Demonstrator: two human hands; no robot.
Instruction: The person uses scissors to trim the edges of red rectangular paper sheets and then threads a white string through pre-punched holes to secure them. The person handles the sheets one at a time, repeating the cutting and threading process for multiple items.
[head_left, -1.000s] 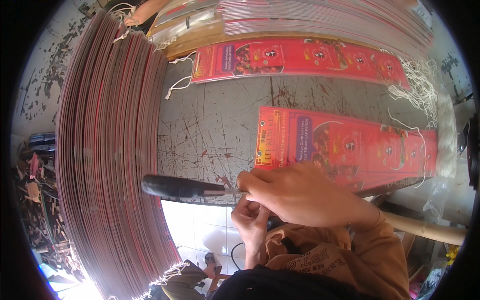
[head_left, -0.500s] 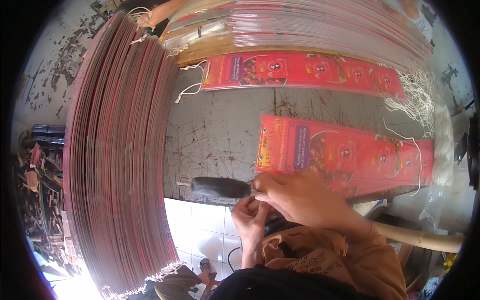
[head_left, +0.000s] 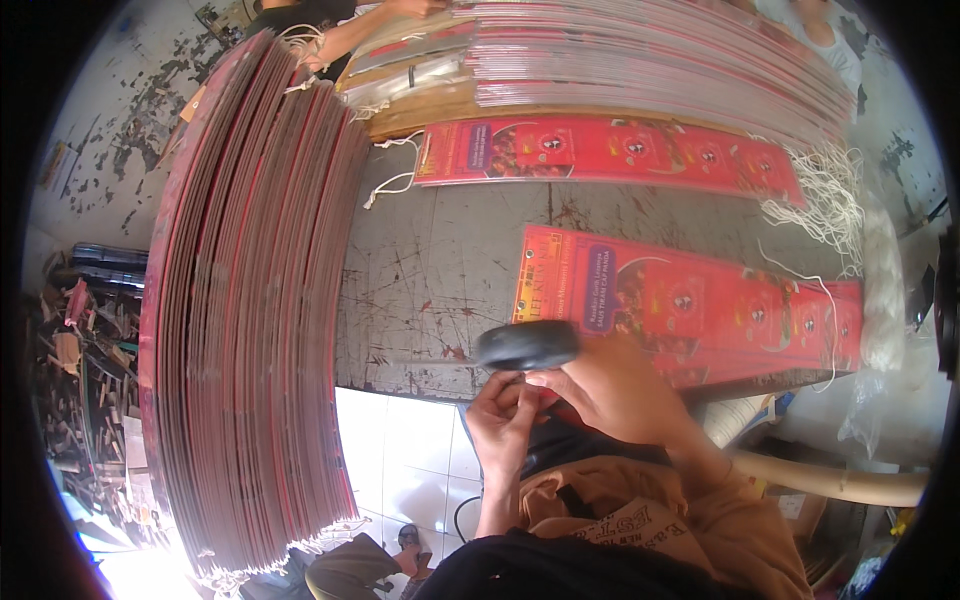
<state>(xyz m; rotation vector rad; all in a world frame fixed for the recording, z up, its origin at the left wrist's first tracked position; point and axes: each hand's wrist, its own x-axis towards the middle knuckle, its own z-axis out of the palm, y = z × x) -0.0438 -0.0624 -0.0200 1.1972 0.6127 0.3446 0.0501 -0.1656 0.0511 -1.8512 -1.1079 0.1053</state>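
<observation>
My right hand [head_left: 610, 385] is closed around one end of a tool with a thick, rounded black part [head_left: 528, 346]; its exact kind does not show. The black part juts over the near table edge, in front of a red printed hanging strip [head_left: 690, 300]. Just below it, my left hand [head_left: 503, 420] has its fingers pinched together close to the right fingertips. Whatever lies between those fingers is hidden. A white cord [head_left: 790, 262] is at the right part of the red strip.
A tall stack of strips [head_left: 250, 330] stands on the left. Farther back lie another red strip [head_left: 610, 150] and a clear-wrapped stack [head_left: 650, 60]. White cords [head_left: 830, 200] bunch at the right. Two other people are beyond the scratched table [head_left: 430, 260].
The black tool has swung up and to the right, over the strip's near left corner. My hands stay close together. At the far left, another person's arm has shifted right.
</observation>
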